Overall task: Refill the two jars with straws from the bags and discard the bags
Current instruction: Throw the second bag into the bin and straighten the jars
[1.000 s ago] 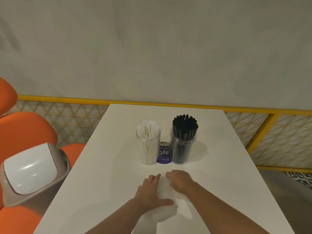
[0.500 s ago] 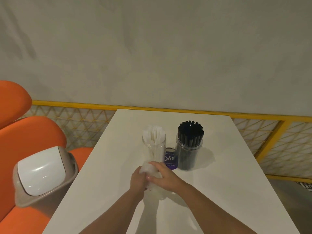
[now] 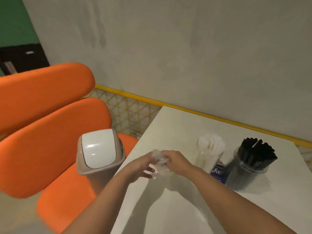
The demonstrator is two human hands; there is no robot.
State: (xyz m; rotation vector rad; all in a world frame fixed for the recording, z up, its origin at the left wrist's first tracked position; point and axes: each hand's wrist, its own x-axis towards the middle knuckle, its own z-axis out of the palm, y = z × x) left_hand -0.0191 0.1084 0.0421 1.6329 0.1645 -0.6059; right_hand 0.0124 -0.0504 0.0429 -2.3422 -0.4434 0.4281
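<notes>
Two bare hands meet over the near left edge of a white table (image 3: 170, 130). The right hand (image 3: 178, 162) curls its fingers round a crumpled clear bag (image 3: 159, 160). The left hand (image 3: 139, 167) touches the bag from the other side, but it is too blurry to tell how its fingers lie.

Further right on the table stand a jar of white straws (image 3: 210, 156) and a jar of black straws (image 3: 249, 168). A small purple thing (image 3: 217, 173) sits between them.

A trash bin (image 3: 99, 152) with a white flap lid stands just beside the table on an orange seat (image 3: 43, 132). A yellow rail (image 3: 152, 100) runs along the gray wall.
</notes>
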